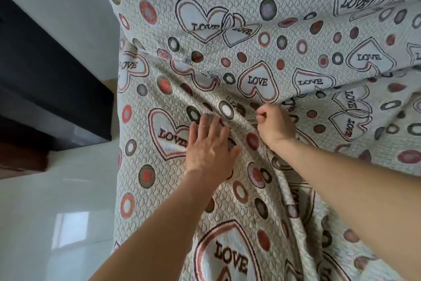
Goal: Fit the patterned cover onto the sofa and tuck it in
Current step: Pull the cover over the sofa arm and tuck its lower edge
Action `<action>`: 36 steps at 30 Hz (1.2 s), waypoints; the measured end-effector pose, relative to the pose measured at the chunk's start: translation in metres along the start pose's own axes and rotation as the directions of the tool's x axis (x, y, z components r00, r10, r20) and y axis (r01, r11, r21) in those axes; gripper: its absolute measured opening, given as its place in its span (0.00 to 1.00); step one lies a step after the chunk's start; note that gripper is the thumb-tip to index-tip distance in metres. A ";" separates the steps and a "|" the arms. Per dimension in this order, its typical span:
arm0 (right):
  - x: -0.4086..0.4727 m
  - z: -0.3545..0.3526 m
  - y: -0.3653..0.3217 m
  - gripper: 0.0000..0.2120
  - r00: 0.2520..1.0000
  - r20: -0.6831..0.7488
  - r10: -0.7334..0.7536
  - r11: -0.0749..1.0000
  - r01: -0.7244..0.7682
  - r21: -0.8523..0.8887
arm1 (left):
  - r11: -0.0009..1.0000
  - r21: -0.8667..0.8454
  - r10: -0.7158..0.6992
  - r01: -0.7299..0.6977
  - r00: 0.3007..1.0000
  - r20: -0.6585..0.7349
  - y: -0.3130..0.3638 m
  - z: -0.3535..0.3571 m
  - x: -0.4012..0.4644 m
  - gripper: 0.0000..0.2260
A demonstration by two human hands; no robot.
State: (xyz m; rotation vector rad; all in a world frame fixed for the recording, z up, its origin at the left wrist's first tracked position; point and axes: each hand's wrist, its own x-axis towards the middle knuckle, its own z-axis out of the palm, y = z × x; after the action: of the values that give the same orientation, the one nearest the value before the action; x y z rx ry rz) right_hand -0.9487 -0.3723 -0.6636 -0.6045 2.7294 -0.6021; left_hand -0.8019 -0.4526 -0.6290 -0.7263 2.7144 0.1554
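Observation:
The patterned cover [262, 37], pale with hearts reading LOVE and coloured rings, drapes over the whole sofa and fills most of the view. The sofa itself is hidden beneath it. My left hand [210, 146] lies flat on the seat part with fingers spread, pressing the fabric beside a long fold. My right hand [274, 124] is curled into a fist at the crease between seat and backrest, its fingers buried in the bunched cloth there. Folds radiate from that crease towards the lower right.
A white glossy floor [57, 212] lies to the left of the sofa. A dark, low piece of furniture [45, 89] stands at the left against a white wall [63, 2].

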 end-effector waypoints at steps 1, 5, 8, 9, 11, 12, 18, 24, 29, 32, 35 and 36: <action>0.010 0.004 -0.005 0.10 1.000 0.017 -0.026 1.000 0.026 -0.006 | 1.000 -0.017 0.001 -0.002 1.000 -0.011 0.000 0.000 0.001 0.29; 0.041 0.030 -0.023 0.12 0.975 0.212 -0.073 0.992 0.092 -0.083 | 0.999 -0.044 0.016 -0.018 0.999 -0.043 -0.002 0.003 0.002 0.29; 0.054 0.039 -0.027 0.10 0.952 0.300 -0.064 0.986 0.106 -0.126 | 1.000 -0.017 0.019 -0.021 0.997 -0.074 -0.003 0.004 0.006 0.29; 0.057 0.039 -0.025 0.07 0.947 0.313 -0.070 0.982 0.120 -0.144 | 1.000 -0.020 0.011 -0.012 0.997 -0.074 0.000 0.001 0.007 0.29; 0.070 0.032 -0.020 0.04 0.960 0.261 -0.103 0.965 0.160 -0.206 | 1.000 -0.025 0.004 -0.006 0.997 -0.078 0.001 0.008 0.013 0.29; 0.079 0.026 -0.017 0.04 0.975 0.183 -0.128 0.955 0.171 -0.242 | 1.000 -0.008 0.003 -0.004 0.997 -0.074 0.001 0.016 0.018 0.30; 0.113 0.015 -0.015 0.08 0.984 -0.064 -0.169 0.935 0.139 -0.326 | 0.965 0.231 0.103 -0.122 0.990 0.092 0.007 0.023 0.032 0.30; 0.098 0.046 -0.027 0.18 0.966 0.238 0.099 0.988 -0.124 0.089 | 0.954 0.294 0.008 -0.062 0.983 0.182 0.024 0.014 0.051 0.32; 0.081 0.063 -0.019 0.23 0.883 0.469 0.030 0.991 -0.087 0.100 | 0.946 0.317 0.011 -0.070 0.983 0.183 0.028 0.012 0.058 0.32; 0.082 0.063 -0.032 0.23 0.871 0.487 0.057 0.992 -0.106 0.073 | 0.945 0.307 0.057 -0.113 0.981 0.186 0.019 0.009 0.051 0.31; 0.075 0.054 -0.042 0.22 0.885 0.464 0.051 0.993 -0.095 0.072 | 0.956 0.254 0.118 -0.148 0.984 0.131 0.008 0.007 0.037 0.31; 0.070 0.053 -0.043 0.22 0.891 0.452 0.033 0.993 -0.081 0.087 | 0.963 0.219 0.134 -0.157 0.984 0.116 0.004 0.007 0.031 0.30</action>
State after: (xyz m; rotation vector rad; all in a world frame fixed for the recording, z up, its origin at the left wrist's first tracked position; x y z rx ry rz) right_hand -0.9766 -0.4568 -0.7028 -0.5544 2.2565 -0.5101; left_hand -0.8272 -0.4628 -0.6459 -0.4401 2.6310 -0.0833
